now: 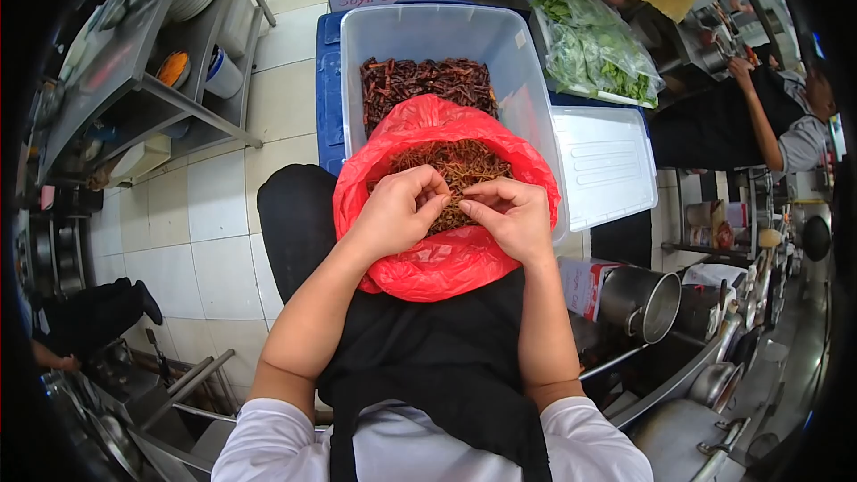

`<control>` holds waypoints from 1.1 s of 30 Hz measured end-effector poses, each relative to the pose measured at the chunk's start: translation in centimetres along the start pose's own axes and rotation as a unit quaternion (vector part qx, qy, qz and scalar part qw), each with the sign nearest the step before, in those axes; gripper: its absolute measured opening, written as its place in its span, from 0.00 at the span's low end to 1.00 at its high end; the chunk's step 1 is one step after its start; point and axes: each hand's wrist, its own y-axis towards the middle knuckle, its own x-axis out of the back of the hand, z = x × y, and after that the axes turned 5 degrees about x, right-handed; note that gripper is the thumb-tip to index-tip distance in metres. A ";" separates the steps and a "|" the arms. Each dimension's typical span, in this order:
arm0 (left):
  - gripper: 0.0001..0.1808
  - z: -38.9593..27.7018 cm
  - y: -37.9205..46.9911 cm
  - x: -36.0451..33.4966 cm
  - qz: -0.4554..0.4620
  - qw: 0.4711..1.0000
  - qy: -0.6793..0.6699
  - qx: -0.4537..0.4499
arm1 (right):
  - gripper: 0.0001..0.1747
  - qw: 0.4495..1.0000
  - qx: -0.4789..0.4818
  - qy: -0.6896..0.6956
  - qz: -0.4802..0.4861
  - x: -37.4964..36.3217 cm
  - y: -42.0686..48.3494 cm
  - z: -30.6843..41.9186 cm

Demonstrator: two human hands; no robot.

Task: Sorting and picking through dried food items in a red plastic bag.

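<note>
A red plastic bag (428,274) lies in my lap with its rim rolled wide. Inside it is a heap of thin brownish dried stems (448,157). Over the heap, my left hand (408,207) has its thumb and fingertips pinched together. My right hand (505,214) is close beside it, thumb near its forefinger; the fingertips of both hands nearly meet. Whether either hand pinches a small stem is too fine to tell. Just beyond the bag, dark red dried chillies (428,80) fill part of a clear plastic tub (435,30), whose near end the bag partly hides.
A white plastic lid (602,167) lies right of the tub. Bagged leafy greens (592,47) are at the upper right, near a person in a dark apron (723,120). Metal shelving (194,107) stands left, a steel pot (643,301) lower right. Another person's dark-clad leg (100,311) shows far left.
</note>
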 end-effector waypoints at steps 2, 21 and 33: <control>0.05 0.5 -0.1 -0.1 -0.037 0.996 0.029 -0.080 | 0.09 1.000 0.014 0.008 -0.006 -0.2 0.0 1.0; 0.03 0.0 -0.2 0.5 0.033 0.990 0.004 -0.139 | 0.04 0.930 -0.097 0.313 0.167 1.2 2.1 -3.1; 0.21 0.4 0.2 -0.4 -0.167 0.981 0.074 -0.070 | 0.12 0.965 -0.005 -0.250 -0.082 -1.3 7.7 -0.8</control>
